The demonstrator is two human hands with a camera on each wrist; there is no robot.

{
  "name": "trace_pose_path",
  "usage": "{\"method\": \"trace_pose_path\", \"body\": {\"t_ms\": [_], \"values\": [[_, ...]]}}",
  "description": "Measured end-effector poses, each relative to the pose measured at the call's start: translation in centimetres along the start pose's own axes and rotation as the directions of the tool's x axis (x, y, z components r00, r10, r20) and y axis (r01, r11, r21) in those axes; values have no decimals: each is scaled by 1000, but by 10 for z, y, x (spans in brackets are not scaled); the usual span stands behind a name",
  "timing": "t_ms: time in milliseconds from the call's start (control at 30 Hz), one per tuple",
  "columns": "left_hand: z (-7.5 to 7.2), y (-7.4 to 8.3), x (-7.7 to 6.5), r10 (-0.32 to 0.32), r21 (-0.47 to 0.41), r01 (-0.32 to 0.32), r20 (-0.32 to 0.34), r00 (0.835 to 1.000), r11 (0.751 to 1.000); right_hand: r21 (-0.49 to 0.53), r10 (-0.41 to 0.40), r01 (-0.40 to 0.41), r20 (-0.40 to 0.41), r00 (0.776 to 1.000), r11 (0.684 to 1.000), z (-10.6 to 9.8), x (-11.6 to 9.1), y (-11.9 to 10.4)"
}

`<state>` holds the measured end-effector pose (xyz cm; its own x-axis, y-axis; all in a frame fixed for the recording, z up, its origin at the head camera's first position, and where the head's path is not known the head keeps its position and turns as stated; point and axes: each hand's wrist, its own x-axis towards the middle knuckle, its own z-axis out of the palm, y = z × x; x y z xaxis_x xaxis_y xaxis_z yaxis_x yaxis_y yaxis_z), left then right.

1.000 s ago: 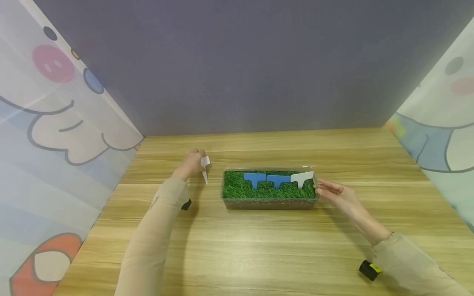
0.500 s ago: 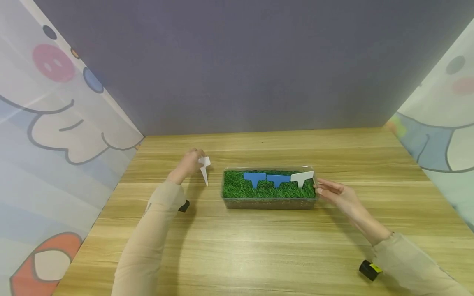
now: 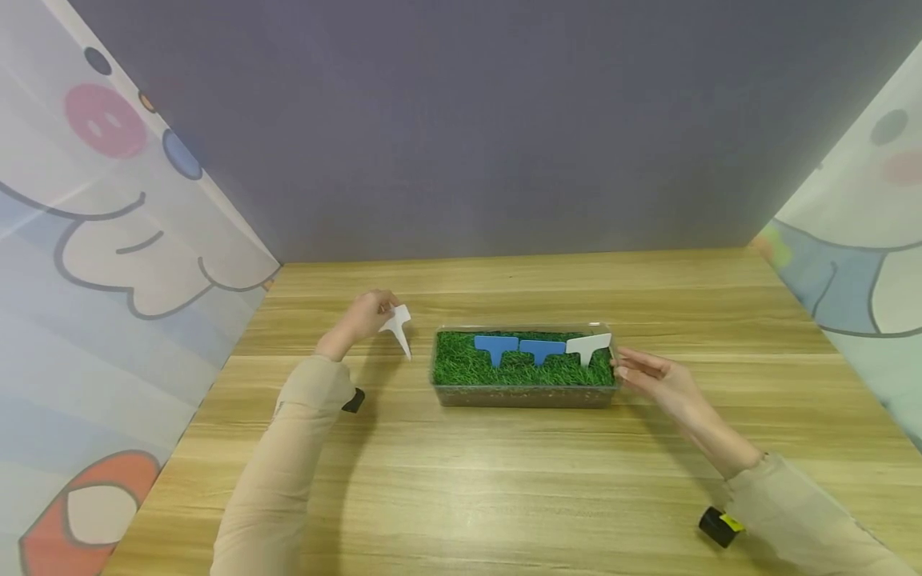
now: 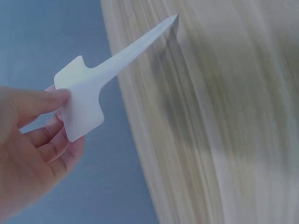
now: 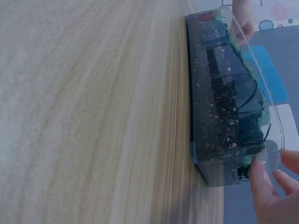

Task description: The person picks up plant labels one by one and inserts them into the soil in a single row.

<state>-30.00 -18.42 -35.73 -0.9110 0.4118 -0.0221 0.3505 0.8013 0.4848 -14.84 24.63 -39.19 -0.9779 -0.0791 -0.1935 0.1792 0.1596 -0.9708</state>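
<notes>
My left hand (image 3: 367, 314) pinches a white T-shaped plant label (image 4: 86, 91) by its broad head, thumb on one face and fingers behind. The label's pointed stem reaches away from the hand, above the table, left of a clear plastic planter box (image 3: 526, 398). At the box's right end, my right hand (image 3: 659, 378) holds the wall near the rim with thumb and fingertips; the exact grip is partly hidden. Green artificial grass (image 3: 454, 360) fills the box top. Two blue plant labels (image 3: 496, 344) and one white label (image 3: 588, 344) stand in it in a row.
The box stands on a wood-grain table (image 3: 461, 488). Behind the table rises a grey panel (image 3: 504, 144). Printed cartoon sheets (image 3: 144, 272) hang at both sides. A small black device (image 3: 720, 526) is at the right sleeve, another black piece (image 3: 354, 401) at the left one.
My left hand has drawn slightly left and turned, so the white label shows more and its tip has swung right. My right hand and the box have stayed in place.
</notes>
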Motion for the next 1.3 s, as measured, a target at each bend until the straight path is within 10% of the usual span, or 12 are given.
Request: {"method": "trace_pose_path", "body": {"t_ms": [1300], "values": [[-30, 70, -17, 173, 59, -168, -93, 981, 984, 60, -4, 4, 2, 1000, 998, -1, 1, 3]]}}
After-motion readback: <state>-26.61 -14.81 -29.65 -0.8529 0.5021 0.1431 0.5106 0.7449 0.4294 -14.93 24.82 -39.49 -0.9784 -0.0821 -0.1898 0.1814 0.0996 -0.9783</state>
